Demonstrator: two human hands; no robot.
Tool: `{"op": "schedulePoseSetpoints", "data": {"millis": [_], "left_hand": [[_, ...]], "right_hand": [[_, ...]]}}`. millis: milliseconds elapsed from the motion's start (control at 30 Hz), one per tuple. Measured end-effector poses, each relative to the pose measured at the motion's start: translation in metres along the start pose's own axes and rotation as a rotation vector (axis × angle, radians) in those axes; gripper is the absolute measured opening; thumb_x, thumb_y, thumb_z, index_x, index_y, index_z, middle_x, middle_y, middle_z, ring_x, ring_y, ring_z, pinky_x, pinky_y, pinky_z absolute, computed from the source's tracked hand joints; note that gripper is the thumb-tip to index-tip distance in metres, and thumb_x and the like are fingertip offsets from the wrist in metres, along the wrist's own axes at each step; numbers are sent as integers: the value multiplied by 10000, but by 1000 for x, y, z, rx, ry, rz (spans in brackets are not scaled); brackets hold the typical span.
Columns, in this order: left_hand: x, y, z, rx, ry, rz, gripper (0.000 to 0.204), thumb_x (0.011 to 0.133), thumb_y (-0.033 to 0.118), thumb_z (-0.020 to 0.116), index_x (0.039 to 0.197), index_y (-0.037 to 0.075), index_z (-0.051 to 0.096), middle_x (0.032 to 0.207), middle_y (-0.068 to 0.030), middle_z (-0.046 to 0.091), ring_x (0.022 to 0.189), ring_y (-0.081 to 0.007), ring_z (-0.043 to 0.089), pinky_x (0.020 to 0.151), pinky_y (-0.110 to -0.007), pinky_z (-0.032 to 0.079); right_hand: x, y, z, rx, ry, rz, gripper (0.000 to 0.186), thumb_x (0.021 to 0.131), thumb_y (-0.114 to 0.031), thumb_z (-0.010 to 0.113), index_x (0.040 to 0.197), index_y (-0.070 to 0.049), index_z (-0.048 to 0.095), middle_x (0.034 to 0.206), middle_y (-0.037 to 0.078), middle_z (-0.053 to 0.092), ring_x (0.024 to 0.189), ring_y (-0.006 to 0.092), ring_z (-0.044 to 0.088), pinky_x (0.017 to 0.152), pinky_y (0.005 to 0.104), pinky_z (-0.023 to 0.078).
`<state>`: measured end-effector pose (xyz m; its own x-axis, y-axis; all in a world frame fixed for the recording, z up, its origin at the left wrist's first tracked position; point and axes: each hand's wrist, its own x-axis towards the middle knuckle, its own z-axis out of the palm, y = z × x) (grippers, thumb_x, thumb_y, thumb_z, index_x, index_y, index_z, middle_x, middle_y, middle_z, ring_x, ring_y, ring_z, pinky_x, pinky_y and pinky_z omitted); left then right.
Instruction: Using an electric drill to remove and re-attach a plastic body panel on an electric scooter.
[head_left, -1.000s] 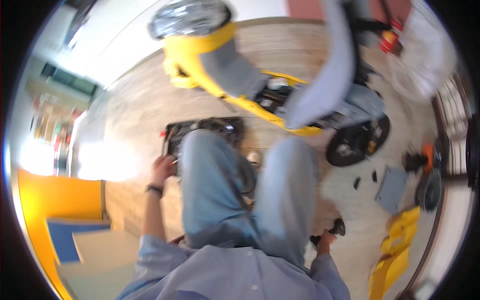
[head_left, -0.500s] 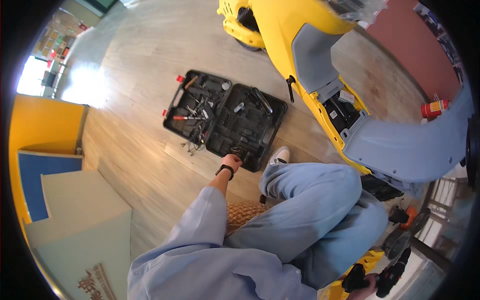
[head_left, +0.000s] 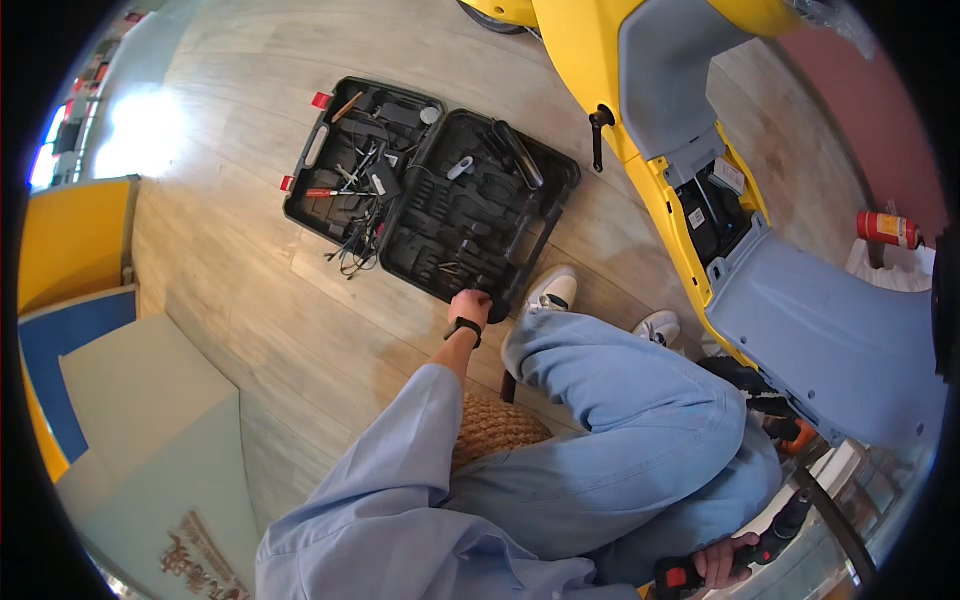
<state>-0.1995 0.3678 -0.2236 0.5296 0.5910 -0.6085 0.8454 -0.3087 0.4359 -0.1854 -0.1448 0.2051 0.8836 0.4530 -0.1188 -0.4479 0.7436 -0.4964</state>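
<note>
An open black tool case (head_left: 425,200) lies on the floor, its left half holding several loose tools and cables. My left hand (head_left: 470,308) reaches to the near edge of its right half, fingers closed at small bits there; what they grip is unclear. Low at the right, my right hand (head_left: 722,562) grips a black cordless drill (head_left: 784,523) with red details. A yellow scooter (head_left: 570,55) stands beside the case, with a grey panel (head_left: 800,325) and an uncovered compartment (head_left: 705,215).
I sit low on a woven seat (head_left: 490,430), legs angled right beside the scooter. Yellow and blue boards (head_left: 75,240) and a beige panel (head_left: 145,395) stand at the left. A red extinguisher (head_left: 885,228) is by the right wall.
My view has turned toward the case and scooter, shifting the scene. My left hand stays at the case's near edge. The drill in my right hand shows a little further left than half a second ago.
</note>
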Motion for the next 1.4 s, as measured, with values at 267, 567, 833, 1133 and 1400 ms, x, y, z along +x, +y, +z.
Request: {"op": "schedulePoseSetpoints", "data": {"millis": [267,567,833,1133,1400], "left_hand": [[5,21,12,212,123,-96,298,741,380,723,920,142,735,929,-116,705,904,-324,667,774,-433,528],[-3,37,19,204,226,-36,168,741,284,683,797,127,702,852,-87,673,835,-308,649,709,-433,518],[-2,22,-6,-472,282,7,181,744,150,733,847,36,638,793,-105,693,672,-235,666,610,-325,522],[-121,227,-152,-1863,-648,400,246,952,30,551,1195,42,589,1115,-137,648,819,-162,646,723,-267,523],[-217,292,-247,-1477,-481,866,293,825,3,715,1063,15,543,968,-207,691,742,-227,686,653,-324,574]], "right_hand": [[27,15,10,1,-77,78,592,948,-297,539,1442,-92,284,476,7,462,353,118,425,472,267,319],[14,13,12,-102,9,81,608,955,-392,550,1395,-78,272,495,-15,459,367,118,431,460,294,331],[19,23,-1,36,-59,32,606,942,-299,533,1412,-52,240,536,2,492,415,147,487,493,305,358],[44,26,-6,93,-220,135,660,910,-259,554,1463,-71,247,535,18,505,421,156,509,507,306,346],[53,39,-13,130,-297,218,704,895,-277,552,1497,-97,234,571,15,512,433,153,496,556,307,340]]}}
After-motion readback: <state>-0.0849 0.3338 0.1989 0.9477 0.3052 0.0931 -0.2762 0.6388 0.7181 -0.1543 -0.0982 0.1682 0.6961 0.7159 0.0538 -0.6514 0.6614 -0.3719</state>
